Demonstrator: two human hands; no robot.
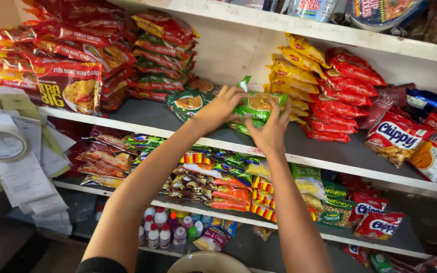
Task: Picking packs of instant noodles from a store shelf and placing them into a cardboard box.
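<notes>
1. Left hand (222, 107) sits on a green noodle packet (259, 105) on the grey shelf (142, 116); grip curled over the packet's left upper edge, fingers half closed, thumb side toward the shelf back.
2. Right hand (270, 132) rests on the same green packet pile from the front right; fingers spread, fairly wide, tips pressing the packet's lower right edge. Cannot tell if it actually clamps or just touches.
3. The green noodle packet lies flat on top of a small stack of like packets, mid shelf, between the two hands.
4. Another green packet (189, 102) lies just left of the left hand, apart from the grip.
5. Yellow packet stack (294, 65) stands right behind the right hand, near but not touched.
6. Red packet stack (347, 88) just right of the yellow one.
7. Big red noodle packs (69, 83) piled at the shelf's far left, well apart from both hands.
8. Snack bags (398, 139) in red and white lean at the shelf's right end.
9. Lower shelf holds small bottles (165, 227) with white and coloured caps, under the left forearm.
10. Loose papers (31, 167) hang at the left edge.
</notes>
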